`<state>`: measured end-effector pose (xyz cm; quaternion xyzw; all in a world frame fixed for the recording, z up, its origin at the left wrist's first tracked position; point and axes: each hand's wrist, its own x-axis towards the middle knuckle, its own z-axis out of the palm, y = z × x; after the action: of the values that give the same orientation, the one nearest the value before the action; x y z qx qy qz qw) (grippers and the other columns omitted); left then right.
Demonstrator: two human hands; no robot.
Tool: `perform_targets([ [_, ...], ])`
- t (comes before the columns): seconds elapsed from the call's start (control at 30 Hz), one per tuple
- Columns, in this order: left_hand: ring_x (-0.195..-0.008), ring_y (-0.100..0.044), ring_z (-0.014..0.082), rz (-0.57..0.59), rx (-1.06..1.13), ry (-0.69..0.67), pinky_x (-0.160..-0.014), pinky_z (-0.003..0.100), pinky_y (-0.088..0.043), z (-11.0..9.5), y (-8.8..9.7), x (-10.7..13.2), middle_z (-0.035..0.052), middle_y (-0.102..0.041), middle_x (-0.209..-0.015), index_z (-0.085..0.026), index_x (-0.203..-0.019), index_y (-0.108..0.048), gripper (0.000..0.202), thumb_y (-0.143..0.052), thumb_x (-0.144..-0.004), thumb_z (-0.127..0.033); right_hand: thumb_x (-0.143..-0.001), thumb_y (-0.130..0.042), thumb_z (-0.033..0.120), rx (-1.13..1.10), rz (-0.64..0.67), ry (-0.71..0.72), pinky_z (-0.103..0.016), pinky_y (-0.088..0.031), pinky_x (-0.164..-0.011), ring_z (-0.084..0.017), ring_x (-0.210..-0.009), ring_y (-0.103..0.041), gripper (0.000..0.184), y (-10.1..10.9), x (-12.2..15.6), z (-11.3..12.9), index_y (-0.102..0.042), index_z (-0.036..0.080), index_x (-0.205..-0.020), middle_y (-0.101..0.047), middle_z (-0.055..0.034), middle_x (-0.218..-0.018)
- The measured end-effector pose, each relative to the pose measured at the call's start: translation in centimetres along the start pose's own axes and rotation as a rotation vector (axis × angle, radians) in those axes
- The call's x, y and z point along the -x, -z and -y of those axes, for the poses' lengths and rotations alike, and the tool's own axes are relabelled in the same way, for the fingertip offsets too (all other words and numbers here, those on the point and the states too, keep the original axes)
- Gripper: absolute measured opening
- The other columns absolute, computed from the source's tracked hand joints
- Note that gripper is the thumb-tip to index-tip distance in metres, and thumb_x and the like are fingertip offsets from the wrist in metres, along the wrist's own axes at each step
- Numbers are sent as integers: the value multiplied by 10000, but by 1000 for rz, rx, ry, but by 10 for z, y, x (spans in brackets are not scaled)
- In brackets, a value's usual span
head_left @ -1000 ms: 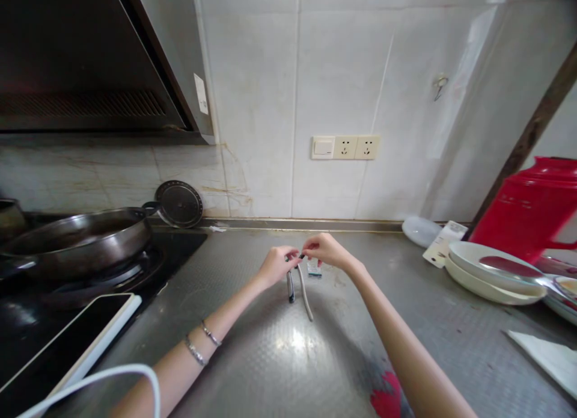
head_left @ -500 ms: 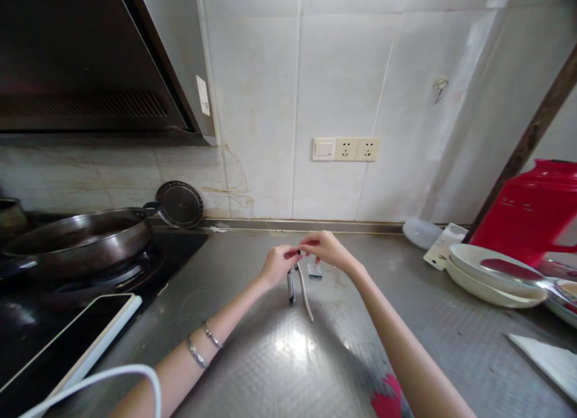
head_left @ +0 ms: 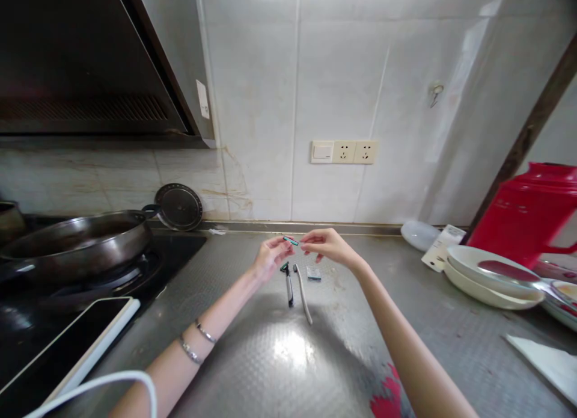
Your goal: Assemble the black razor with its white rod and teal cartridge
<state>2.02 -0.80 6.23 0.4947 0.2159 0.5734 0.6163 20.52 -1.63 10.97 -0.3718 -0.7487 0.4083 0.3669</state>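
Above the counter, a small green-and-black razor cartridge (head_left: 291, 241) lies in the fingertips of my left hand (head_left: 269, 255), which are closed on it. The fingertips of my right hand (head_left: 328, 246) are slightly apart at the cartridge's right end; whether they touch it I cannot tell. Below the hands a razor (head_left: 289, 285) with a green head lies on the counter. Beside it is a thin white toothbrush-like stick (head_left: 303, 295) with a dark end. A small clear packet (head_left: 314, 273) with a dark strip along its bottom lies to their right.
On the left are a pan (head_left: 81, 243) on the stove and a phone-like slab (head_left: 72, 352) with a white cable (head_left: 112, 376). To the right stand stacked bowls (head_left: 491, 285) and a red jug (head_left: 527, 213). Wall sockets (head_left: 354, 152) are ahead.
My hands have moved slightly apart, and the left hand has turned to show its palm side. The cartridge now shows its green face, and the razor's head on the counter has come into sight.
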Motion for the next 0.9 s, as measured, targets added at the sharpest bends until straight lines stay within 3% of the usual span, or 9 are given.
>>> perform_targets([
  [0.2, -684, -581, 96, 35, 42, 25, -638, 212, -446, 2, -5, 1, 43, -675, -797, -139, -849, -700, 249, -748, -629, -245, -666, -675, 311, -117, 4, 21, -167, -493, -439, -165, -722, -659, 324, -9, -3, -2, -623, 138, -935, -691, -71, -815],
  [0.47, -697, -584, 103, 0, -4, 26, -635, 213, -451, 1, -5, 2, 55, -679, -850, -145, -891, -693, 308, -757, -601, -229, -648, -686, 335, -164, -70, 52, -188, -502, -429, -188, -724, -664, 306, -11, -4, -3, -615, 126, -860, -673, -52, -733],
  [0.7, -547, -524, 56, -190, 42, 17, -568, 200, -450, 4, 4, -4, 20, -637, -669, -103, -832, -682, 255, -741, -602, -197, -665, -662, 304, -64, -137, 25, -185, -509, -416, -175, -691, -660, 269, 0, -7, -17, -623, 114, -851, -661, -50, -700],
  [0.9, -481, -505, 43, -431, 154, 21, -513, 185, -447, 8, 23, -11, -4, -589, -575, -96, -745, -649, 152, -715, -638, -182, -673, -615, 212, 164, -172, -63, -163, -486, -396, -126, -584, -615, 148, 16, -7, -59, -655, 115, -779, -648, -30, -621],
])
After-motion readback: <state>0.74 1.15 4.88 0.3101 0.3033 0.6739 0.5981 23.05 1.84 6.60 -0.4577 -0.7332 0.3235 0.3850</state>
